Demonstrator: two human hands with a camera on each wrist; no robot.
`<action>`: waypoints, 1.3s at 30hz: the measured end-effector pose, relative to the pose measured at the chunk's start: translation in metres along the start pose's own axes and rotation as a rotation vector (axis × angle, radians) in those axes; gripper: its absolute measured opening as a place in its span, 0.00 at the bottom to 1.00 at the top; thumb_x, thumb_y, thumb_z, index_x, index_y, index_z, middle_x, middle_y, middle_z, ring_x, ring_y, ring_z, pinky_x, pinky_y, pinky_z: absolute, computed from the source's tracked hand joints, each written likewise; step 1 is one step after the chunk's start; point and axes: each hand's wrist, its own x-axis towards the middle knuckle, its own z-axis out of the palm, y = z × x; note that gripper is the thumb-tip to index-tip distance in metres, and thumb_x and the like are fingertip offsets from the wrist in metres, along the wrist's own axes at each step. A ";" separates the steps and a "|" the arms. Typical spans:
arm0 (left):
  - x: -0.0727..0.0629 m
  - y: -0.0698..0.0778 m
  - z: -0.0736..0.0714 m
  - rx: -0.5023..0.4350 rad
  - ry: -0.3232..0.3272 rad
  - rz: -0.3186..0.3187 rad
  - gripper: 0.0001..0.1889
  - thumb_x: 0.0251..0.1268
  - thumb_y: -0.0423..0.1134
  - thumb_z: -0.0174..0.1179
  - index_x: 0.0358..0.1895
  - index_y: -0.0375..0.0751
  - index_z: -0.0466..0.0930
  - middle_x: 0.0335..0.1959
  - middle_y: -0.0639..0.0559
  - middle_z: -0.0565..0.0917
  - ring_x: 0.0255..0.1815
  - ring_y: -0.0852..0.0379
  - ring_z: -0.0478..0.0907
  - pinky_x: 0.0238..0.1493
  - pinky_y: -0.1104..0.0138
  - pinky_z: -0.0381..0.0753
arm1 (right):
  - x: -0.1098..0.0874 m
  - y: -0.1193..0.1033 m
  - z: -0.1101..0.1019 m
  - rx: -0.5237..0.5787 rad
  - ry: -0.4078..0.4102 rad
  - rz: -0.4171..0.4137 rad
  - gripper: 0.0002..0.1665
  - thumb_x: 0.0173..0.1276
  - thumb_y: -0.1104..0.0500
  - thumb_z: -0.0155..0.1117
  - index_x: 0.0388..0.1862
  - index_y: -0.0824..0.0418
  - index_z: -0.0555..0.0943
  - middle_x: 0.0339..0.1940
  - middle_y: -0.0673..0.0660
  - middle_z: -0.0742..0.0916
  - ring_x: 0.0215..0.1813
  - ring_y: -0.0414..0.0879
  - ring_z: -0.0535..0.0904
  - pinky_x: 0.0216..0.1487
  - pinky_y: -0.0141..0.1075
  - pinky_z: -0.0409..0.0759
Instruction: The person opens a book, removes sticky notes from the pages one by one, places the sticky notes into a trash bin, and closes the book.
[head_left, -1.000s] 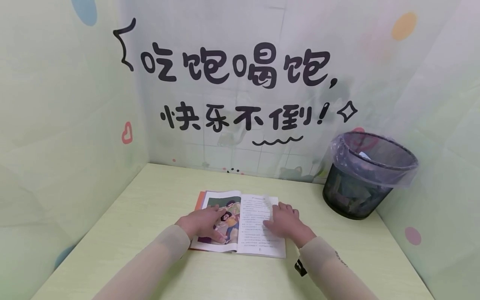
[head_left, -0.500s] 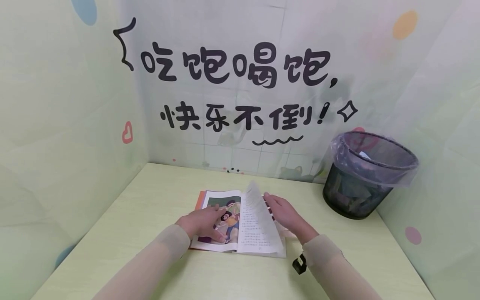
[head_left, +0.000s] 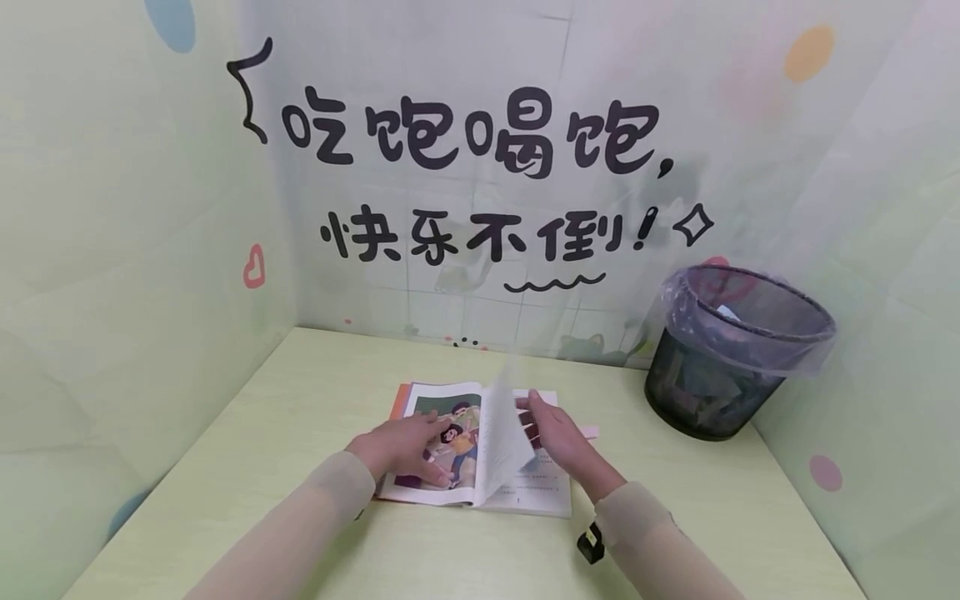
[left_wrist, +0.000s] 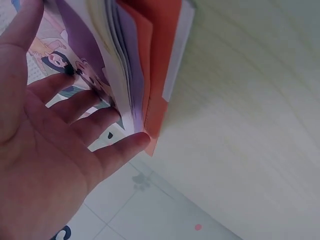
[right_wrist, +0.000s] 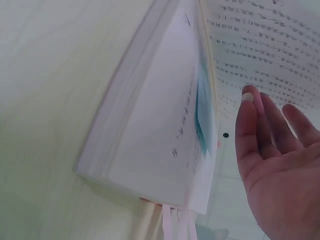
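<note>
- Currently, the surface (head_left: 247, 433) carries the book (head_left: 471, 454), lying open between the hands.
- Left hand (head_left: 405, 450): fingers spread, slightly bent, resting on the illustrated left page; nothing gripped.
- Right hand (head_left: 558, 433): fingers extended, loosely together beside the raised leaf (head_left: 506, 442); no grip seen, contact cannot be told.
- Leaf: stands up from the spine. Judged progress: lifting done, turn roughly midway; laying it flat is left.

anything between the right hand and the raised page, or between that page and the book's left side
Nothing visible stands between the right hand and the raised page. On the left, the left hand lies over the picture page, so it may block the raised page from lying flat there.
</note>
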 end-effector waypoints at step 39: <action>-0.016 -0.060 -0.031 0.034 0.027 0.006 0.51 0.59 0.43 0.82 0.85 0.41 0.67 0.88 0.32 0.61 0.88 0.27 0.56 0.84 0.31 0.63 | -0.010 -0.004 0.054 -0.598 -0.288 -0.126 0.39 0.72 0.40 0.79 0.79 0.44 0.80 0.92 0.52 0.64 0.41 0.35 0.82 0.52 0.31 0.80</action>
